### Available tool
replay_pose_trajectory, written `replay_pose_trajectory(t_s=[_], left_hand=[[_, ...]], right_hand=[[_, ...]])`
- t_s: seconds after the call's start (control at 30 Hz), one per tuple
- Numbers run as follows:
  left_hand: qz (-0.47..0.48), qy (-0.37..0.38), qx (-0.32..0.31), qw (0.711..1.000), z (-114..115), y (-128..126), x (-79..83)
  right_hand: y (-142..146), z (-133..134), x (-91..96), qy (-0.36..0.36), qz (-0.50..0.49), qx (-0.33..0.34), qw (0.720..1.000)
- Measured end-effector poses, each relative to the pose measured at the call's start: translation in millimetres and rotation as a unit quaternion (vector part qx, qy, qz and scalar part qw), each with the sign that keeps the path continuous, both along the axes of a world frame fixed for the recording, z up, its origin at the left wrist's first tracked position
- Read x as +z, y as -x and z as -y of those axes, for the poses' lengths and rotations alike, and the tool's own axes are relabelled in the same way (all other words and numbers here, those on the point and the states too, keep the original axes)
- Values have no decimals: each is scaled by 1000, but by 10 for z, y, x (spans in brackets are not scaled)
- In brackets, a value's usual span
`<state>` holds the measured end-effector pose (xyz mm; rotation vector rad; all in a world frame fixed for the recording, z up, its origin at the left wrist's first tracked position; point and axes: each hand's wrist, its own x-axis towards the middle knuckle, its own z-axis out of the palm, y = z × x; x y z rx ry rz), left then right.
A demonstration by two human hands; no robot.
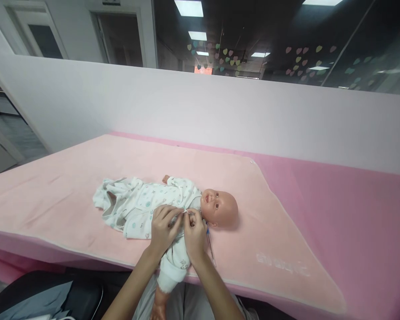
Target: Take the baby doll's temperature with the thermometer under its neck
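Note:
A baby doll (pixel 222 208) lies on its back with its head to the right, dressed in a white printed baby garment (pixel 146 195). My left hand (pixel 166 224) and my right hand (pixel 194 231) meet over the doll's chest near the neck. Both are closed in a pinch on a thin white garment tie (pixel 186 210) between the fingertips. One sleeved arm of the doll hangs over the table's front edge, below my hands. The garment's lower part lies loosely bunched on the left.
A pink pad (pixel 263 240) covers much of the table (pixel 360 213). Beside my right wrist lies a slim pen-like stick (pixel 211 249) with a blue part. A white wall (pixel 253 115) rises behind. Below the front edge on the left is a black bag-like item (pixel 86 291).

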<state>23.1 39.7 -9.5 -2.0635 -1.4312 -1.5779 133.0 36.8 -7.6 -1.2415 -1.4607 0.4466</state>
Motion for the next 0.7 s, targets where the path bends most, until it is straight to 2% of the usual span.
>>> replay_pose_trajectory(t_s=[0.2,0.47,0.7], left_hand=[[8,6,-24,1000,14,5,27],[34,20,-20,999,16,17,11],[29,12,-31,999,17,22,11]], right_hand=[[-21,-4,-13,-6,26,15,1000],[-26,14,-35,-42,83,8,996],[-28,14,-54,-45,87,7,995]])
